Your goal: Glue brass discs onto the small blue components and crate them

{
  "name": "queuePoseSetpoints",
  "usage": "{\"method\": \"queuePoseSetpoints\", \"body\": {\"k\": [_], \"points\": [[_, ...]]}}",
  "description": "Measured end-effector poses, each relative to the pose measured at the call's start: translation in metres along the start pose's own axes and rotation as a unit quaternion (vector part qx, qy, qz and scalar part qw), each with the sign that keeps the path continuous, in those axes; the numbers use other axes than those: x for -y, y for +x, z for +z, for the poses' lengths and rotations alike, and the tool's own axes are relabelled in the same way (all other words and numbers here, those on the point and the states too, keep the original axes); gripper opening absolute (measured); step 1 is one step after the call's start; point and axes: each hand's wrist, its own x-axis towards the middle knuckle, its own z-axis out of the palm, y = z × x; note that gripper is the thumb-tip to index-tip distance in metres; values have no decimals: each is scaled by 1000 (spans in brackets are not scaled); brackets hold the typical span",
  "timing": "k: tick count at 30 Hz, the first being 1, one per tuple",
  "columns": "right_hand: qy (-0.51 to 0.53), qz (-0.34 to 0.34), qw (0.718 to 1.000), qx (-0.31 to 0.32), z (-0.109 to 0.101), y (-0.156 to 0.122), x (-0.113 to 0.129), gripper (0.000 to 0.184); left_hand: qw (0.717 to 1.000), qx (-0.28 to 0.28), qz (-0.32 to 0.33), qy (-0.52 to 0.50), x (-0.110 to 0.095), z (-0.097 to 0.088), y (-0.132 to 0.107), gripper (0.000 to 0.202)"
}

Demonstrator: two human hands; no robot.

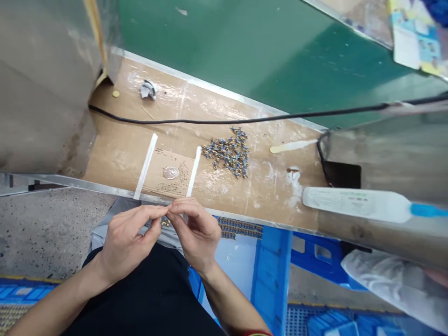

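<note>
Just past the bench's near edge, my left hand [131, 240] and my right hand [196, 232] meet fingertip to fingertip. A small brass-and-blue metal part [165, 222] shows between them; the fingers partly hide it, and I cannot tell how each hand shares the grip. Beyond the hands lies a cardboard piece [159, 179] scattered with tiny dark bits, with a clear round disc [171, 172] on it. To its right is a pile of similar small brass-and-blue parts [229, 153]. Below the bench edge, a blue tray [273, 261] holds rows of such parts [241, 227].
A black cable [196, 122] crosses the cardboard-covered bench [115, 149]. At right lie a white bottle with blue nozzle [357, 204] and a pale stick [280, 148]. Crumpled paper [149, 89] sits at the back left. A white sleeve [395, 284], perhaps another person's, shows at lower right.
</note>
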Motion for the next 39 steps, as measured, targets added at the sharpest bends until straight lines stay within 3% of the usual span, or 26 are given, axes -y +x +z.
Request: {"method": "queuePoseSetpoints", "body": {"k": [3,6,8,10,14,16,18,20,23,26,28,32,39], "points": [[-8,-14,1000,-9,-4,1,-8,24,991,24,-118,-52,1,5,-2,16],[-35,-115,993,-16,-10,-2,-22,34,965,24,-241,-98,4,13,-2,32],[-66,-184,981,-17,-14,-8,-31,36,956,35,-275,-93,4,19,-1,49],[-90,-200,975,-33,-19,-16,-36,31,954,69,-278,-85,3,26,1,59],[-64,-78,993,-62,-40,-45,-38,15,941,200,-253,-102,-1,45,5,75],[-59,32,989,-134,-64,-68,-44,12,929,266,-235,-103,0,53,7,84],[-94,159,946,-266,-104,-95,-61,19,922,297,-229,-96,3,58,10,88],[-148,261,878,-372,-156,-124,-89,29,920,297,-237,-96,10,58,11,89],[-201,327,821,-422,-235,-162,-140,34,916,286,-258,-109,24,54,13,90],[-225,394,795,-404,-286,-189,-187,32,914,275,-276,-115,35,48,13,90],[-236,427,785,-382,-303,-200,-211,32,914,266,-283,-116,37,45,12,89],[-256,463,775,-346,-314,-210,-244,33,913,254,-297,-115,38,44,8,89],[-269,477,781,-300,-321,-215,-260,35,912,249,-303,-118,43,42,6,90]]}}
